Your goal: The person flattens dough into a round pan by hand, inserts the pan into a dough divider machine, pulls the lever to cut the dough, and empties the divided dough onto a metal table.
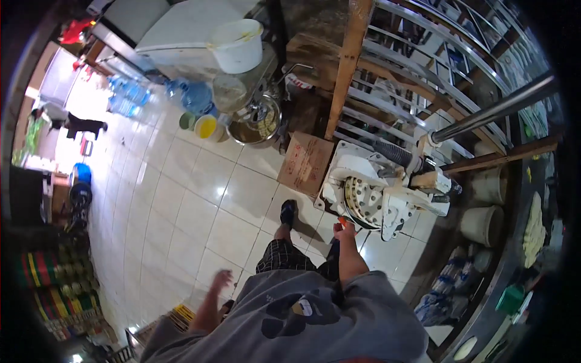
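My right hand (345,230) is closed round a small orange object (343,221) at the near edge of a white machine. Most of that object is hidden in the fist, and its kind is unclear. The white machine (363,163) has a round plate full of holes, a black spring-like coil and a long shiny metal bar (496,110) rising to the right. My left hand (222,279) hangs low over the tiled floor, its fingers apart and nothing in them.
A cardboard box (305,162) sits left of the machine. Beyond it are a metal pot (255,138), a yellow-filled bucket (207,127) and blue water bottles (196,97). Metal ladders or racks (417,72) lean behind. Pale buckets (482,226) and a counter (484,314) line the right.
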### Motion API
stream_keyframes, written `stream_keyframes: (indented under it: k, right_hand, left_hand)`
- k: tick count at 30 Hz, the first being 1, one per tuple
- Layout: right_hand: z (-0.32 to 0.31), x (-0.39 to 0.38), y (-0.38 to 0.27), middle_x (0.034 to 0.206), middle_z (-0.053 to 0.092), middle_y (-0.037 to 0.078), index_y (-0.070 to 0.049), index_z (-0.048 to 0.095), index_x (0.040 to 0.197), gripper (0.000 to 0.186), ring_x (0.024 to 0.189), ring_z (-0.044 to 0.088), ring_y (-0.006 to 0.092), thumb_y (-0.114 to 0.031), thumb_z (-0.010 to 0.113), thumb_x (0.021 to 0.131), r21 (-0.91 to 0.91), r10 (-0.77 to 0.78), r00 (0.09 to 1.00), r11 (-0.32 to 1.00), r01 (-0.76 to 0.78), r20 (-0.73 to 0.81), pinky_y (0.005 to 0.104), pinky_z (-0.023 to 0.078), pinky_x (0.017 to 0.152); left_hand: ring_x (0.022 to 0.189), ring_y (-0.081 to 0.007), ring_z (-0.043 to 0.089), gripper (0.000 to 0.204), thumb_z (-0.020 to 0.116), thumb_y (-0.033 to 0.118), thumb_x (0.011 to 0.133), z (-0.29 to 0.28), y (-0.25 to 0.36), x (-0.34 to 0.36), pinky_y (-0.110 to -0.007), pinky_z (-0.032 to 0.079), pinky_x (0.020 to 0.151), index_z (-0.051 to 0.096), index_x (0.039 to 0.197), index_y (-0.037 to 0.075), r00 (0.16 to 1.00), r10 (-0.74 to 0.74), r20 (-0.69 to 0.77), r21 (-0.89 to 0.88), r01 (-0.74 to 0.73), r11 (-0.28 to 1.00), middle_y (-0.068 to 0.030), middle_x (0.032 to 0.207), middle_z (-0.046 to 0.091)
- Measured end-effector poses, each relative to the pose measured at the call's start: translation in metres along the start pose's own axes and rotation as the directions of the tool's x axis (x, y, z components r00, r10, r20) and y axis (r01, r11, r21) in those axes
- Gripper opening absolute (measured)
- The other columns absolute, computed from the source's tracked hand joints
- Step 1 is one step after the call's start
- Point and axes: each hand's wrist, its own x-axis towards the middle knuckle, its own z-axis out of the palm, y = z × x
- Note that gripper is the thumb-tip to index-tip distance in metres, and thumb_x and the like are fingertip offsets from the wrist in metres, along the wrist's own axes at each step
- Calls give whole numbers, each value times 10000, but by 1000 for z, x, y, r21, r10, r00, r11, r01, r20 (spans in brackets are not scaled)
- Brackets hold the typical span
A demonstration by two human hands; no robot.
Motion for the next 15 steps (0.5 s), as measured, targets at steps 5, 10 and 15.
stream_keyframes:
  k: [5, 10, 15]
  right_hand:
    - [-13, 31, 1, 811, 580, 33, -119, 562, 891, 194, 783, 571, 203, -268, 595, 772, 361, -98, 989, 931, 53, 110, 392, 507, 723]
    - [-21, 49, 46, 653, 485, 15, -138, 460, 728, 119, 589, 518, 213, -168, 575, 727, 668, -325, 884, 744, 20, 335, 355, 480, 550]
    - [-75, 28, 44, 493, 358, -5, -159, 376, 657, 239, 403, 382, 175, -277, 500, 823, 671, -339, 940, 705, 230, 33, 299, 317, 374]
  left_hand:
    - [720, -118, 540, 290, 481, 332, 878, -47, 194, 135, -298, 428, 611, 549, 1098, 156, 944, 126, -304, 107, -98, 989, -14, 878, 605]
    - [672, -86, 543, 273, 452, 324, 911, -17, 284, 163, -227, 422, 535, 562, 1067, 129, 945, 327, -6, 393, -298, 870, 0, 841, 588]
    - [663, -133, 618, 282, 434, 261, 928, 54, 230, 196, -264, 480, 519, 570, 1045, 44, 892, 89, 444, 654, -390, 648, -56, 845, 649]
